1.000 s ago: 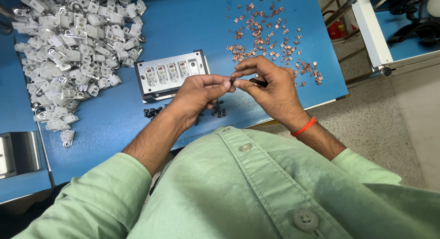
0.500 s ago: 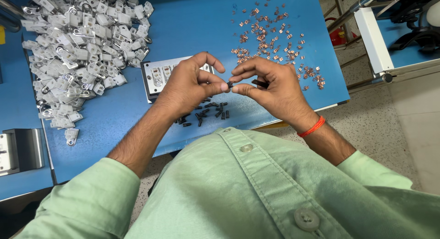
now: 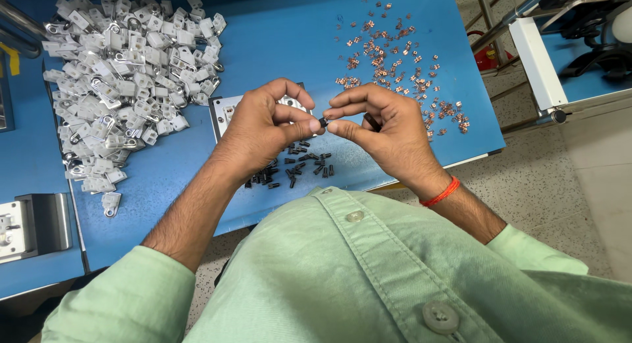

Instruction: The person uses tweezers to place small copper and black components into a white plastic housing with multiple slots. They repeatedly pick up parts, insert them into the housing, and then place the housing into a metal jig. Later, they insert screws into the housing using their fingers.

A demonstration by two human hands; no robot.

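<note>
Above the middle of the blue surface, seen from the head camera, the left hand and the right hand meet fingertip to fingertip. Between them sits a tiny dark part, pinched by the left thumb and forefinger on one side and by the right thumb and forefinger on the other; its shape is too small to make out. The remaining fingers of both hands curl loosely.

Behind the left hand lies a metal fixture plate, mostly hidden, with only its left edge and a corner showing. Just below the hands, small black pins lie scattered on the surface. A large heap of white and silver clips fills the far left. Copper-coloured bits are strewn at the far right. A grey metal block is cut off at the left edge. The green shirt blocks the near part of the surface, and a red thread band circles the right wrist.
</note>
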